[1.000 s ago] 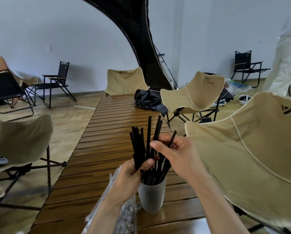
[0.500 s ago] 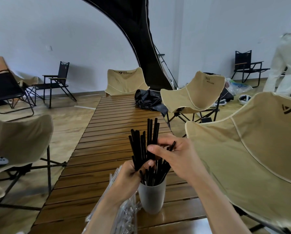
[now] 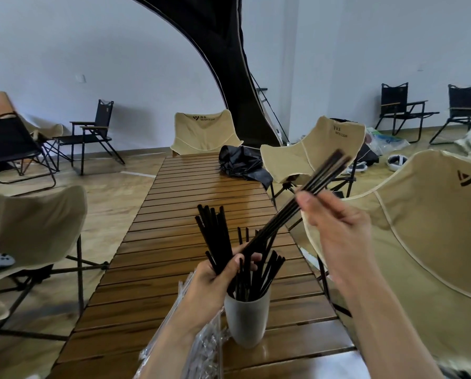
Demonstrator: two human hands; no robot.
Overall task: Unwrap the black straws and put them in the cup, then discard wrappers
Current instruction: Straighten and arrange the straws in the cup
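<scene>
Stage: most of the unwrapping appears to be done; the loading of the cup is judged to be well under way, and the discarding of wrappers has not yet been begun.
Cup: a pale cup (image 3: 246, 321) stands upright on the slatted wooden tabletop (image 3: 174, 269), near its front edge, with many black straws (image 3: 259, 277) already standing in it.
Left hand: the left hand (image 3: 218, 280) is held just above the cup; its grip is curled round a fanned bunch of bare straws (image 3: 215, 233) that points upward.
Right hand: the right hand (image 3: 335, 228) is raised above and to the right of the cup; its grip is pinched on a few long straws (image 3: 305, 192), motion-blurred and slanting down toward the left hand.
Wrappers: a heap of clear plastic wrappers (image 3: 201, 348) lies on the tabletop beside the cup, partly hidden under the left forearm. Whether wrapped straws remain among them cannot be told.
Left to do: the straws in both hands are to be dropped into the cup, and the wrappers thrown away. No bin is to be seen.
Surroundings: beige folding chairs (image 3: 207, 132) and a crumpled black bag (image 3: 242, 165) at the tabletop's far end.
</scene>
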